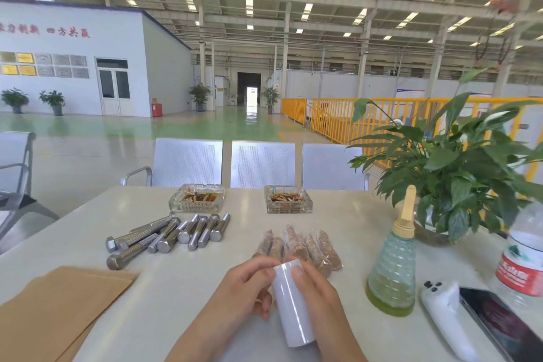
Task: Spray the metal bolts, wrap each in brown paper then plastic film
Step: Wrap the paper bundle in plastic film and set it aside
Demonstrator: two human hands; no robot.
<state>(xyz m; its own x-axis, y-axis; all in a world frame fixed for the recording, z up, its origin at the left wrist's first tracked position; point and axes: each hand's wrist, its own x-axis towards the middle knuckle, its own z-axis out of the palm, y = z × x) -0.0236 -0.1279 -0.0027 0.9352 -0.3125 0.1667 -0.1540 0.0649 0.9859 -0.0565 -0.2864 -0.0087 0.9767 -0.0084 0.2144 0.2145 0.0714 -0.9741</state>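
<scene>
Both hands hold a white roll of plastic film above the table's near edge. My left hand grips its left side, fingers curled near the top rim. My right hand wraps its right side, thumb on the roll's front. Just behind the roll lie several wrapped bolts in brown paper and film. Several bare metal bolts lie in a heap to the left. Brown paper sheets are stacked at the near left. A green-tinted spray bottle with a tan nozzle stands at the right.
Two glass ashtrays sit at the table's far side. A potted plant, a water bottle, a white case and a phone crowd the right. Metal chairs stand behind the table.
</scene>
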